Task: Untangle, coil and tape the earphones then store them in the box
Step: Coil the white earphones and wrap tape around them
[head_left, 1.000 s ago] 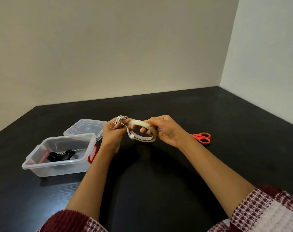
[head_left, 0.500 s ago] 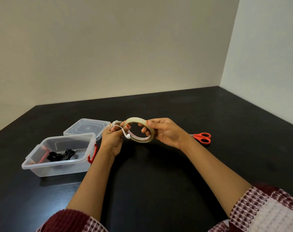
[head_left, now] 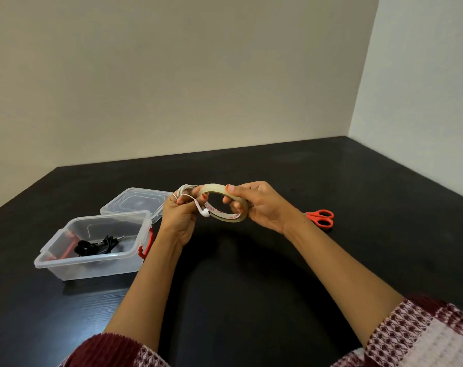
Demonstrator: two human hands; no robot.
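My left hand [head_left: 178,217] grips a coil of white earphones [head_left: 185,189]; one earbud dangles just below its fingers. Its fingertips also touch the left edge of a roll of clear tape [head_left: 219,193]. My right hand [head_left: 262,205] holds the roll by its right side, thumb on top and fingers through the hole. Both hands hover above the black table. At the left stands a clear plastic box [head_left: 66,268] with red latches, open, holding a bundle of black earphones [head_left: 98,246].
The box's clear lid [head_left: 137,201] lies flat behind the box. Orange-handled scissors [head_left: 321,218] lie on the black table [head_left: 251,287] just right of my right wrist. Walls close the table at the back and right.
Both hands with the roll and coil have stayed in nearly the same spot. My right thumb has slid along the top of the tape roll, and the roll has tilted a little flatter.
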